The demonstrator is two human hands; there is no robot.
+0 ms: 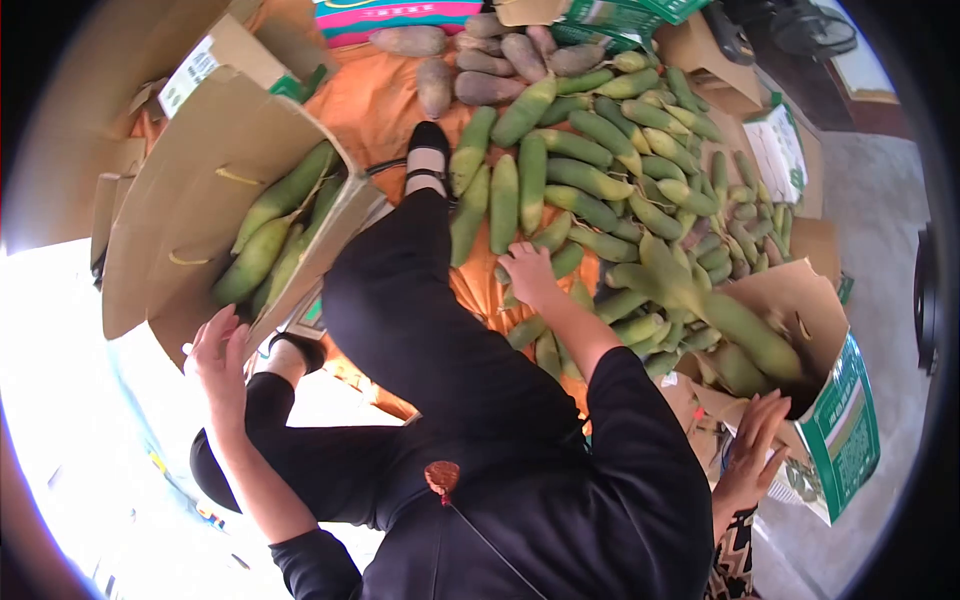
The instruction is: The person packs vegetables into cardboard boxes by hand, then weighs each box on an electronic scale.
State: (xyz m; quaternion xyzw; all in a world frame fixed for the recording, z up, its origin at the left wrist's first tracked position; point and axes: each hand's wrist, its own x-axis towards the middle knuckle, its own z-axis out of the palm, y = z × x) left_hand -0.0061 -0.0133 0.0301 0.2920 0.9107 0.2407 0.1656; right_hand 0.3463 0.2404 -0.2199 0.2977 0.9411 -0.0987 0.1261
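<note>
Touching smooth, oblong radishes [567, 260], the right hand [529, 273] is apart from the left hand [216, 362] beside a cardboard box [190, 200]; grips unclear.

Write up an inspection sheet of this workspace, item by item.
Surface: orange sheet, wrinkled, largely covered.
Job's things: many long green vegetables heaped loosely; more in the left box and right box.
Clutter: purplish roots behind the heap; pink-and-blue box at the far edge.
Hands: right hand at the heap's near edge; left hand near the left box, a small white item at its fingers, unclear.
Cables: thin dark cord by the shoe.
Surroundings: grey floor; another person's hand beside the right box.
</note>
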